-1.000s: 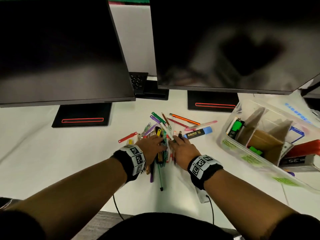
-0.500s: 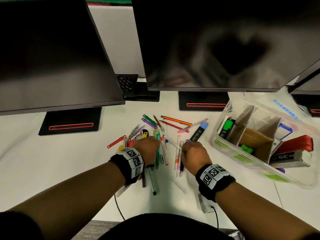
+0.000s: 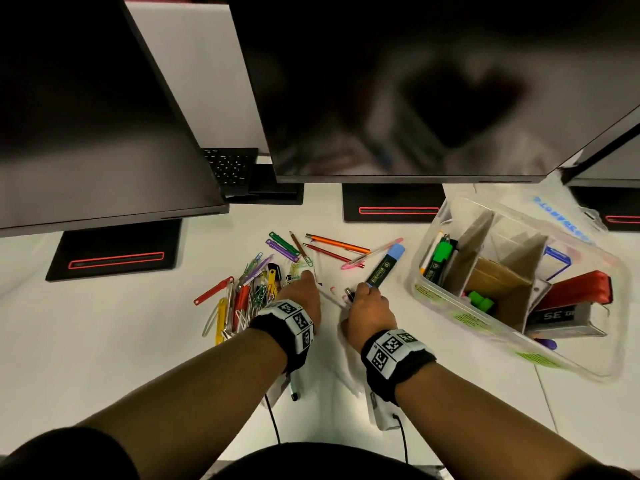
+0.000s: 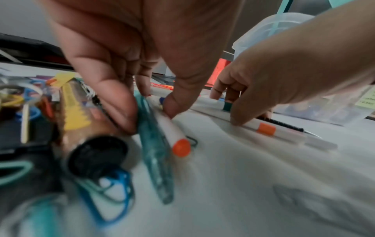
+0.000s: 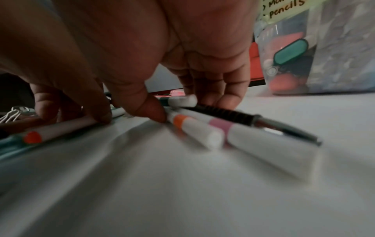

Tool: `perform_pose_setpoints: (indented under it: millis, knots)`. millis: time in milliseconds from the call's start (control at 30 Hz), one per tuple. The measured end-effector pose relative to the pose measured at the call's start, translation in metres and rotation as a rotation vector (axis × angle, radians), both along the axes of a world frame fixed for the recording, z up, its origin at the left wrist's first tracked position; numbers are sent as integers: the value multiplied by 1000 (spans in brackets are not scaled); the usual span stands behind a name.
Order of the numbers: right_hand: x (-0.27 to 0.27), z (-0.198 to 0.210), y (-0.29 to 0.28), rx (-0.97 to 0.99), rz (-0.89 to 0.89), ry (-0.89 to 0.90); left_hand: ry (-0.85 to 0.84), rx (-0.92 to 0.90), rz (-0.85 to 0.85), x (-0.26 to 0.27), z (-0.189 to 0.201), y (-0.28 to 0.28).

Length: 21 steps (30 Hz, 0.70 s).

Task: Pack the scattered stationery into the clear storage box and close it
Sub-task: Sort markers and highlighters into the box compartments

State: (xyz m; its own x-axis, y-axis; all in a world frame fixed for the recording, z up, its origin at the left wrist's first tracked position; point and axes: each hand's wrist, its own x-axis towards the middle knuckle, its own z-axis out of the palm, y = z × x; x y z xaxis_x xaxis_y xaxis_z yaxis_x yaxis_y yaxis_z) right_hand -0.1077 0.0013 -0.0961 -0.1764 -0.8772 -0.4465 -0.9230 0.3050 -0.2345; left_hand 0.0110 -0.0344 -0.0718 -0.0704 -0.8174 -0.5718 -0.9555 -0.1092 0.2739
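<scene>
Two hands work low over a white cloth strewn with stationery. Left of the left hand (image 3: pixel 302 296) lies a tangle of coloured wire paper clips (image 3: pixel 258 292), flat plastic fastener strips in red (image 3: pixel 213 291) and yellow (image 3: pixel 220 320), and small tags. The left hand's fingers curl down onto a ribbed, see-through teal pen (image 4: pixel 156 154) and a smooth white marker with an orange end cap (image 4: pixel 172 136), thumb and fingertips pinching the pair against the cloth. Just beyond its fingers rest thin pencils and pens in green, purple, orange and red.

Between the hands the cloth is wrinkled. The right hand (image 3: pixel 370 311) is curled too, its fingertips pressing on a bunch of round white markers banded orange (image 5: pixel 194 129) and pink (image 5: pixel 253 137) and a black pen with a ribbed grip and metal tip (image 5: pixel 253 118). Touching its fingertips, a dark highlighter with a blue cap (image 3: pixel 386 266) points away.

Right of that hand, close by, stands the clear plastic box (image 3: pixel 460 318), open, split by brown cardboard dividers. Its left section holds upright markers, one green-capped (image 3: pixel 441 252); the middle holds small green pieces (image 3: pixel 479 301); a red stapler (image 3: pixel 575 289) and a staple packet fill the right end. A yellow note on its wall reads "pencils".
</scene>
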Motion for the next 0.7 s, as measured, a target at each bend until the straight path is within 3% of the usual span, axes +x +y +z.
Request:
perform_pose_setpoints:
  millis: [233, 500, 600, 700]
  knots:
    - [-3, -2, 4, 27, 31, 159, 19, 46, 56, 1, 3, 3]
    - [-4, -5, 2, 57, 74, 200, -29, 67, 97, 1, 2, 5]
    - [-12, -2, -2, 56, 41, 57, -3, 73, 136, 4, 5, 3]
    - [-23, 10, -9, -7, -112, -166, 33, 67, 172, 6, 7, 0]
